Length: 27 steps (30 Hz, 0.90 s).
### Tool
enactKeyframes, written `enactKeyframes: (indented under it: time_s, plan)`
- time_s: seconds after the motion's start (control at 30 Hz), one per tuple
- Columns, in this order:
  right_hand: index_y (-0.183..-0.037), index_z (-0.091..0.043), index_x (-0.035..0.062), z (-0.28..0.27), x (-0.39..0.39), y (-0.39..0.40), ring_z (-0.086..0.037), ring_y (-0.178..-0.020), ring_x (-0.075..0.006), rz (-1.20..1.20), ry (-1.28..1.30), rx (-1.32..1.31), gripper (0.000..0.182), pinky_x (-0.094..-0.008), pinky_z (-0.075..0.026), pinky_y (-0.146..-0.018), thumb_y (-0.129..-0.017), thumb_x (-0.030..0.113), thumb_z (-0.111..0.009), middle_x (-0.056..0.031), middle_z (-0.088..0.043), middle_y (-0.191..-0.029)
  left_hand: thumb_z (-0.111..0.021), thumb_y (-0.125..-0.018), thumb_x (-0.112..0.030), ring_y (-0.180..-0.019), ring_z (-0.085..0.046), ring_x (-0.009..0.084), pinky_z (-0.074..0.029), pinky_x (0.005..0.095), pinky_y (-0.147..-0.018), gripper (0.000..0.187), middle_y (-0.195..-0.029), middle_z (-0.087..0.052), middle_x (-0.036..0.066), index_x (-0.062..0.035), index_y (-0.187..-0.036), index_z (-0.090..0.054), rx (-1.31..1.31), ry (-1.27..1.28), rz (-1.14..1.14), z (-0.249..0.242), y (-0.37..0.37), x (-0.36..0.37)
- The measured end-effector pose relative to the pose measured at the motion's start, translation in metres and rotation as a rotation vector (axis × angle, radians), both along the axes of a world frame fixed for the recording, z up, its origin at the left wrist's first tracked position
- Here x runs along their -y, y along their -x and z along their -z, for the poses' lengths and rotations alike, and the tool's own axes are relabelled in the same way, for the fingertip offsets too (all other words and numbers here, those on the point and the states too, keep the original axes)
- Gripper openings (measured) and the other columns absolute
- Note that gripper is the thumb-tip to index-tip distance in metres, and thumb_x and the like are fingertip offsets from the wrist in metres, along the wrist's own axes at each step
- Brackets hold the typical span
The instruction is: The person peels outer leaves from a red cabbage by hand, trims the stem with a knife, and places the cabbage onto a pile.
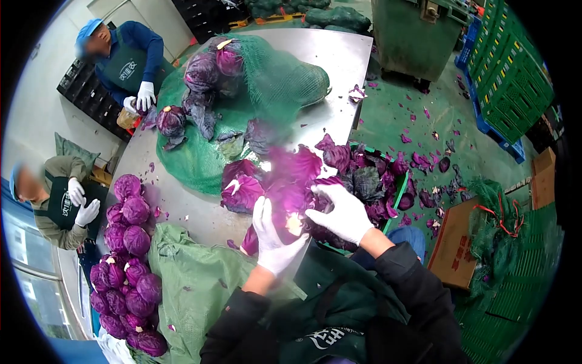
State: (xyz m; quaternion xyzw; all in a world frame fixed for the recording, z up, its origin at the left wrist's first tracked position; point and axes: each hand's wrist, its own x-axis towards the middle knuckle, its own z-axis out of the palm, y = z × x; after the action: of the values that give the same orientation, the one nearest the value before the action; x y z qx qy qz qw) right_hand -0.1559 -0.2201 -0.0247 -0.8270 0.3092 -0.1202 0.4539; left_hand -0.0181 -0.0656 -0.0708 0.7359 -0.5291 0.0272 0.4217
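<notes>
Metal table [351,51], leaf-filled green crate [401,194] beside it. Cabbage [294,209] between hands near table edge. Left hand [271,239] cupped, holding it; right hand [342,212] half-open against other side, grip unclear. Steady left cradle, light right fingers probably best.

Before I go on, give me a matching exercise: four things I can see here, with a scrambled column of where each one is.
1. Single purple cabbage with pale stem
2. Pile of round purple cabbages
3. Stacked green plastic crates
4. Heaped dark purple leaves

A. On a blue pallet
B. In a green-rimmed container
C. Between the white-gloved left hand and right hand
D. Beside a pale green woven sack

Pairs: 1-C, 2-D, 3-A, 4-B.
</notes>
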Motion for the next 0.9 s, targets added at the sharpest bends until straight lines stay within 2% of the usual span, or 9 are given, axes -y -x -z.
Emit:
enactKeyframes:
  time_s: [0.07, 0.1, 0.13, 0.27, 0.33, 0.47, 0.53, 0.8, 0.9]
  plan:
    - [-0.135, -0.053, 0.0133, -0.001, 0.005, -0.010, -0.063, -0.090, -0.0210, 0.030, 0.472, 0.210, 0.066, -0.0301, -0.052, -0.084, -0.078, 0.041, -0.073, -0.0132, -0.058, -0.121, -0.084, -0.058, -0.017, -0.138, -0.027, 0.0402, -0.025, 0.0470, -0.114, 0.112, -0.150, -0.023, 0.023, -0.0022, -0.149, -0.021, 0.051, -0.060, 0.004, -0.012, 0.002, 0.000]
    - [-0.139, -0.049, 0.0165, -0.022, 0.009, -0.017, -0.062, -0.091, -0.0231, -0.064, 0.277, 0.036, 0.071, -0.0316, -0.051, -0.084, -0.077, 0.041, -0.073, -0.0130, -0.056, -0.121, -0.083, -0.058, -0.016, -0.138, -0.027, 0.0400, -0.025, 0.0468, -0.114, 0.111, -0.151, -0.022, 0.023, -0.0028, -0.149, -0.021, 0.073, -0.094, 0.011, -0.017, 0.003, 0.000]
    - [-0.143, -0.041, 0.0196, -0.037, 0.012, -0.024, -0.057, -0.111, -0.0336, -0.144, 0.176, -0.039, 0.073, -0.0395, -0.048, -0.096, -0.080, 0.044, -0.068, -0.0168, -0.054, -0.125, -0.083, -0.058, -0.015, -0.138, -0.027, 0.0397, -0.025, 0.0466, -0.114, 0.111, -0.152, -0.021, 0.022, -0.0034, -0.150, -0.021, 0.096, -0.128, 0.018, -0.020, 0.003, 0.000]
    - [-0.126, -0.060, 0.0133, -0.009, 0.042, -0.054, -0.058, -0.108, -0.0310, -0.364, 0.246, 0.089, 0.055, -0.0391, -0.046, -0.094, -0.082, 0.046, -0.065, -0.0149, -0.061, -0.114, -0.076, -0.063, -0.005, -0.143, -0.020, 0.0399, -0.022, 0.0470, -0.116, 0.105, -0.156, -0.013, 0.023, -0.0041, -0.151, -0.018, -0.033, -0.157, 0.123, -0.018, -0.008, -0.001]
    - [-0.117, -0.064, 0.0110, -0.022, 0.040, -0.064, -0.060, -0.105, -0.0305, -0.278, 0.136, 0.065, 0.048, -0.0395, -0.046, -0.092, -0.086, 0.047, -0.061, -0.0135, -0.063, -0.109, -0.072, -0.065, 0.000, -0.143, -0.019, 0.0419, -0.021, 0.0472, -0.116, 0.101, -0.156, -0.012, 0.024, -0.0034, -0.151, -0.019, -0.035, -0.150, 0.141, -0.021, -0.008, 0.001]
    - [-0.104, -0.065, 0.0101, -0.004, 0.043, -0.103, -0.064, -0.096, -0.0327, 0.032, 0.352, -0.121, 0.039, -0.0412, -0.048, -0.086, -0.095, 0.044, -0.048, -0.0127, -0.066, -0.102, -0.069, -0.065, 0.001, -0.142, -0.020, 0.0433, -0.021, 0.0482, -0.116, 0.096, -0.153, -0.016, 0.026, -0.0030, -0.149, -0.022, -0.001, -0.135, 0.171, -0.019, -0.003, 0.001]
    - [-0.105, -0.064, 0.0081, -0.004, 0.060, -0.112, -0.065, -0.094, -0.0315, -0.046, 0.266, -0.244, 0.039, -0.0410, -0.050, -0.084, -0.099, 0.038, -0.041, -0.0135, -0.067, -0.103, -0.070, -0.065, 0.001, -0.142, -0.020, 0.0436, -0.021, 0.0491, -0.116, 0.097, -0.153, -0.016, 0.026, -0.0033, -0.149, -0.022, 0.063, -0.133, 0.167, -0.016, -0.002, -0.003]
    - [-0.133, -0.054, 0.0107, -0.044, 0.029, -0.057, -0.058, -0.111, -0.0333, -0.277, 0.235, -0.079, 0.070, -0.0388, -0.047, -0.095, -0.080, 0.055, -0.064, -0.0188, -0.061, -0.116, -0.077, -0.063, -0.002, -0.141, -0.023, 0.0434, -0.022, 0.0492, -0.116, 0.105, -0.154, -0.015, 0.026, -0.0032, -0.149, -0.017, 0.015, -0.084, 0.184, -0.003, -0.013, -0.015]
    - [-0.136, -0.049, 0.0112, -0.024, 0.039, -0.062, -0.059, -0.111, -0.0307, -0.213, 0.137, -0.119, 0.070, -0.0391, -0.047, -0.094, -0.083, 0.055, -0.061, -0.0168, -0.062, -0.117, -0.076, -0.063, -0.002, -0.141, -0.022, 0.0432, -0.022, 0.0488, -0.116, 0.103, -0.154, -0.016, 0.025, -0.0031, -0.149, -0.019, 0.059, -0.094, 0.182, -0.004, -0.009, -0.013]
